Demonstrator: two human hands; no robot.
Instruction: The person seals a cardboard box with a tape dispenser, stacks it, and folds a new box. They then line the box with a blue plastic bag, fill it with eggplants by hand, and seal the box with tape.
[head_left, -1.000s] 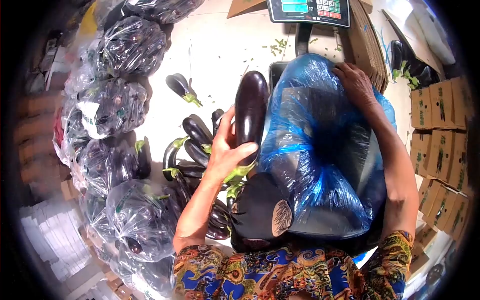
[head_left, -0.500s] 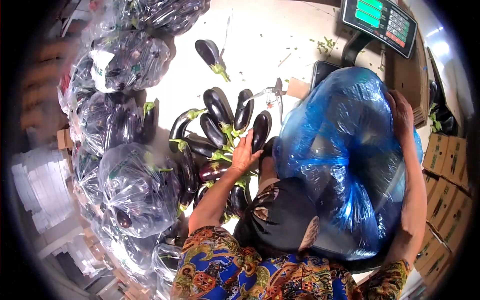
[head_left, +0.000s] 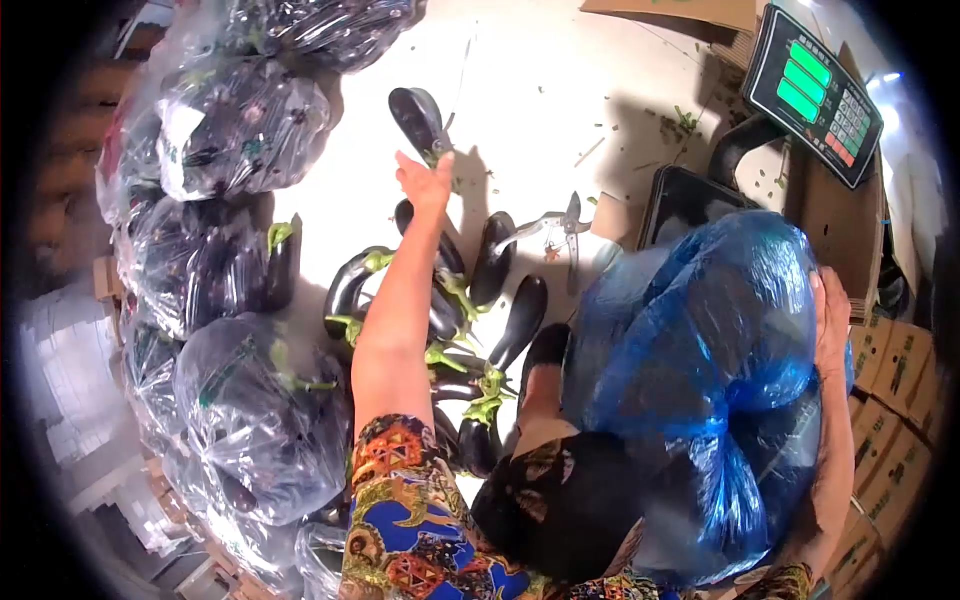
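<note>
My left hand (head_left: 426, 182) reaches out to a lone eggplant (head_left: 416, 116), at its green stem end. Its fingers are spread, and whether they touch the stem is not clear. Below my forearm and to its right lies a group of loose eggplants (head_left: 521, 312) with green stems. My right hand (head_left: 830, 325) lies flat against the right side of a large blue plastic bag (head_left: 690, 340), which is tied in a knot and has dark contents. Pruning shears (head_left: 572, 228) rest with their blades apart between the eggplants and the bag.
Clear bags of eggplants (head_left: 262, 410) are piled along the left. A scale display (head_left: 815, 95) stands at the upper right, its platform (head_left: 690, 195) partly under the blue bag. Cardboard boxes (head_left: 885, 440) are stacked at the right. Green scraps lie near the scale.
My left hand has moved from the grouped eggplants up to the lone one. My right hand stays on the blue bag. The view has shifted, so the bag and scale appear lower.
</note>
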